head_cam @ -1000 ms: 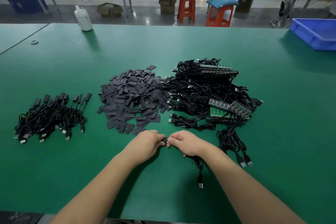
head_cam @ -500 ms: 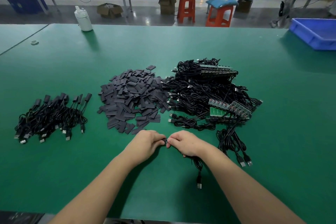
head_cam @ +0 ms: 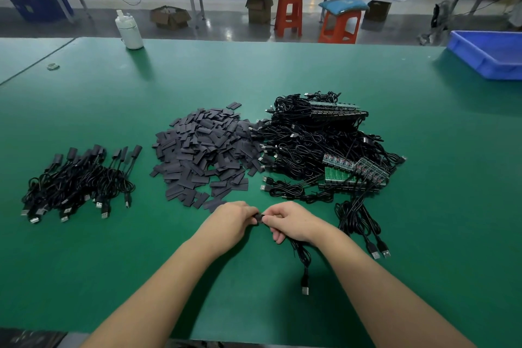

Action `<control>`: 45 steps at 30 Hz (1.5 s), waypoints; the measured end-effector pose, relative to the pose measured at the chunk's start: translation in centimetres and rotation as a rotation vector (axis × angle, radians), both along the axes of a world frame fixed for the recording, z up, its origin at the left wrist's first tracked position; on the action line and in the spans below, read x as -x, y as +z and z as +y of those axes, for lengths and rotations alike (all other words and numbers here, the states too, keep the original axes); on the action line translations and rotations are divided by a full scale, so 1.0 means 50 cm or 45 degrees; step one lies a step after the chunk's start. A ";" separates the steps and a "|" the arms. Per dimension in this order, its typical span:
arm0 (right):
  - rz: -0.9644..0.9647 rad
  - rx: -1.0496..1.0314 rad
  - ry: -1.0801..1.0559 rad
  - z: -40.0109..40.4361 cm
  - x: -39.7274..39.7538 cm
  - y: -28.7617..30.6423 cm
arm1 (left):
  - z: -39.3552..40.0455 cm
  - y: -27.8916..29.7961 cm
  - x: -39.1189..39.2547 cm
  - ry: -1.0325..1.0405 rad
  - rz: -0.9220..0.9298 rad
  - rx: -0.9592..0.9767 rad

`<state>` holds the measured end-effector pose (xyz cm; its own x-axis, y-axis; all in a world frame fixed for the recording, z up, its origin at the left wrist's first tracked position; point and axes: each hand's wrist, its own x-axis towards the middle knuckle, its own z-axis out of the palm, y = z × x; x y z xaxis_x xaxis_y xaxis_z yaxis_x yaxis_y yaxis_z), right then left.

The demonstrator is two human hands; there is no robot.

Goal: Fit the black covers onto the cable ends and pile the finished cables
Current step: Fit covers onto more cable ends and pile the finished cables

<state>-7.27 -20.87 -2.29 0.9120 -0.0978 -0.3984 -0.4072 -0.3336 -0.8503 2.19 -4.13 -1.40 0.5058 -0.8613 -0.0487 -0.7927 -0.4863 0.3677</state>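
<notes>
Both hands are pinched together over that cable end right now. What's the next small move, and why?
Probably keep sliding the black cover further onto the cable end. The left hand pinches the cover, the right hand grips the cable, and they meet at one point, so the fit looks unfinished. Only once it is seated should it go to the finished pile on the left.

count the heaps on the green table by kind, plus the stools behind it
Finished cable pile: 1
Black cover heap: 1
Unfinished cable heap: 1
Orange stools: 2
Total: 5
</notes>
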 end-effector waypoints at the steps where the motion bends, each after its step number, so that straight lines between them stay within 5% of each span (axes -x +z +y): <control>1: -0.004 -0.013 -0.005 -0.001 0.000 -0.001 | 0.001 0.000 0.000 -0.001 -0.006 -0.005; 26: 0.034 -0.112 -0.063 -0.004 -0.005 -0.018 | -0.021 0.029 0.018 -0.065 -0.182 -0.368; 29: 0.026 -0.129 -0.079 -0.003 -0.003 -0.016 | -0.019 0.018 0.015 -0.033 -0.167 -0.256; 32: -0.014 -0.204 -0.129 -0.003 0.002 -0.014 | -0.012 0.004 0.014 0.210 0.081 0.136; 35: -0.064 -0.306 -0.206 -0.001 0.004 -0.011 | -0.013 0.002 0.020 0.627 0.606 0.426; 38: -0.115 -0.403 -0.259 0.000 0.005 -0.006 | -0.019 -0.007 0.029 0.722 1.059 0.598; 45: -0.160 -0.461 -0.285 0.003 0.013 -0.003 | -0.039 0.005 0.050 0.748 1.237 0.802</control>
<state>-7.94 -20.74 -2.45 0.9278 -0.1729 -0.3306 -0.3215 0.0793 -0.9436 -0.30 -6.08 -1.15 0.7996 -0.5330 -0.2767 0.1972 -0.2022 0.9593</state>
